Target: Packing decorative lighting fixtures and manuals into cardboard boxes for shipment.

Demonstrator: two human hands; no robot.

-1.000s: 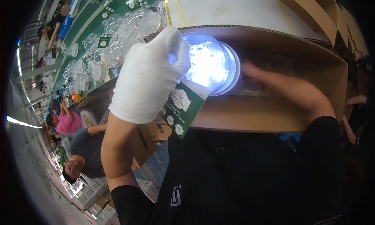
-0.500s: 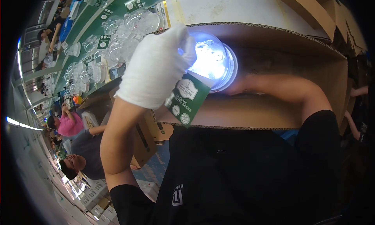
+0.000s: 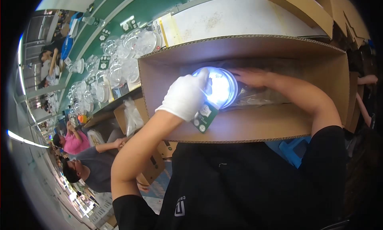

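My gloved left hand (image 3: 186,95) is closed on a clear dome ornament (image 3: 220,88) that glows bright white inside. The dome lies tilted on its side within a long cardboard box (image 3: 255,130), its round base facing right. From its top hangs a green card tag (image 3: 206,117) with white print. My bare right hand (image 3: 252,77) reaches into the box just right of the base, fingers stretched out and holding nothing I can see. Whether its fingertips touch the base I cannot tell. Beneath it, clear plastic wrapping (image 3: 259,99) lies on the box floor.
Many clear domes (image 3: 129,46) with green tags crowd the green table (image 3: 117,10) at the left. A white work surface (image 3: 223,20) runs behind the box. Cardboard flaps (image 3: 303,10) rise at the far right. A co-worker in grey (image 3: 93,170) stands at left; a blue stool (image 3: 293,150) sits below the box.
My left hand has lowered the glowing dome into the box, toward me. My right hand has moved slightly up beside the base, its fingers now clearer. The co-worker's arm at left has shifted.
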